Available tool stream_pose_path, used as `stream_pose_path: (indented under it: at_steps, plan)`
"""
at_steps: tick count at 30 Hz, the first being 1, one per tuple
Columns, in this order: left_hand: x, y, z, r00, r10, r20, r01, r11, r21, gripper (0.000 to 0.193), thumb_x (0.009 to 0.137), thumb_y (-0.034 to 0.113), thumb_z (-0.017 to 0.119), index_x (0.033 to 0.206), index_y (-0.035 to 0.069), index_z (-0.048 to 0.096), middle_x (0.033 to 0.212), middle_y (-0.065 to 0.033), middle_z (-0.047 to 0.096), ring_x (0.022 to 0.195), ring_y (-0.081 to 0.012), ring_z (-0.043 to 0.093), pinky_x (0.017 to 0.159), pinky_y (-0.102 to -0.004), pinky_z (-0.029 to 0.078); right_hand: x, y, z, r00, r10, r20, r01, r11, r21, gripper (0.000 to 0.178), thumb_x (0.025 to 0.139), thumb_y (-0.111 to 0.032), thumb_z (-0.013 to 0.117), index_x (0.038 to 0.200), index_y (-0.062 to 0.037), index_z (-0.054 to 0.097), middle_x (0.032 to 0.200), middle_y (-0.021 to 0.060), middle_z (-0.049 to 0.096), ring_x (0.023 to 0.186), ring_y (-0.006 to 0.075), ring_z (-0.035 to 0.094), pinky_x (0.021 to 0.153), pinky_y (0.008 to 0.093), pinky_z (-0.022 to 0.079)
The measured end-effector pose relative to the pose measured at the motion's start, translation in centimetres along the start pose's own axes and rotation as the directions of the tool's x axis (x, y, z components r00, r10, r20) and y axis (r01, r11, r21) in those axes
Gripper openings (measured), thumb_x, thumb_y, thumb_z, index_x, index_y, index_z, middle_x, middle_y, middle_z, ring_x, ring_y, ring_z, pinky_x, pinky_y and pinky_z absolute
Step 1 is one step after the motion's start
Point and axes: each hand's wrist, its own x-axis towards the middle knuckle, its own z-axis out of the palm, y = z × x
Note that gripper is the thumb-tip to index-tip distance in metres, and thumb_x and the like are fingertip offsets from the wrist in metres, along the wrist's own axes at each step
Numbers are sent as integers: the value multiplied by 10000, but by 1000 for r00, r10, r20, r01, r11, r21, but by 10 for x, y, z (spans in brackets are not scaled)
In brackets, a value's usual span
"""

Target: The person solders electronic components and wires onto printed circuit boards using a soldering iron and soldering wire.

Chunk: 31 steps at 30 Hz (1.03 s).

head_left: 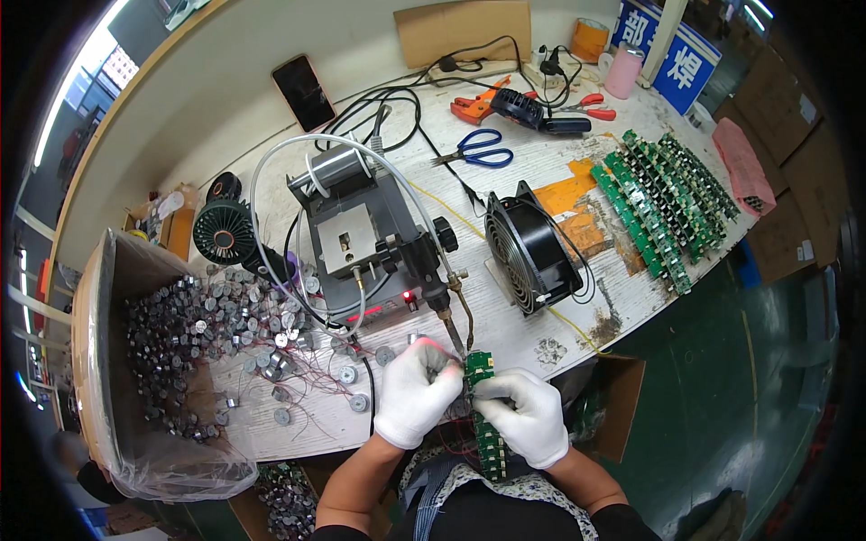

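Note:
Both my hands wear white gloves and meet at the near edge of the bench. A long green circuit board strip (488,442) stands out between them, running down toward my lap. My right hand (525,417) is closed at the strip's right side, its thumb and fingers pinching the strip. To the left, my left hand (415,397) is closed at the strip's upper end; what its fingertips pinch is hidden. Just above the fingertips, a soldering iron (446,316) points down from a grey soldering machine (347,243), with a thin wire feed tube (465,307) beside it.
Small round motors (225,316) with thin red wires fill a plastic-lined box (99,361) and spill rightward. A black fan (532,248) stands right of the machine. Beyond lie board strips (663,207), blue scissors (478,151), pliers (591,108) and a phone (304,93).

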Motion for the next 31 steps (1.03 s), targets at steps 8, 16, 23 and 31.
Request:
stream_pose_path:
  at_steps: [8,16,23,31]
  plan:
    - [-4,-14,2,999,-53,3,53,997,-47,119,792,97,648,781,-9,593,677,-39,586,621,-93,523,592,-260,451,-4,5,0,999,27,18,-28,999,26,139,756,11,713,889,3,671,838,122,661,742,232,655,666,309,511]
    - [-8,-15,1,986,-147,74,159,965,-210,97,811,75,623,796,-9,578,691,-16,573,627,-76,512,580,-246,438,-6,7,-2,997,71,32,-73,995,68,144,758,13,710,897,2,675,850,116,664,755,214,652,687,297,510]
    - [-22,-15,-6,961,-147,234,235,879,-415,88,839,60,603,829,-5,544,694,-11,556,588,-64,482,539,-221,402,-12,4,-9,995,51,84,-58,994,90,148,742,55,687,881,7,672,858,110,663,776,200,650,717,299,511]
    - [-47,-1,-17,970,-64,233,149,919,-365,105,861,84,618,850,6,548,693,-12,562,590,-70,490,545,-228,411,-26,-14,-16,984,-81,156,63,992,113,205,764,93,667,942,-8,676,887,114,659,791,222,656,723,305,520]
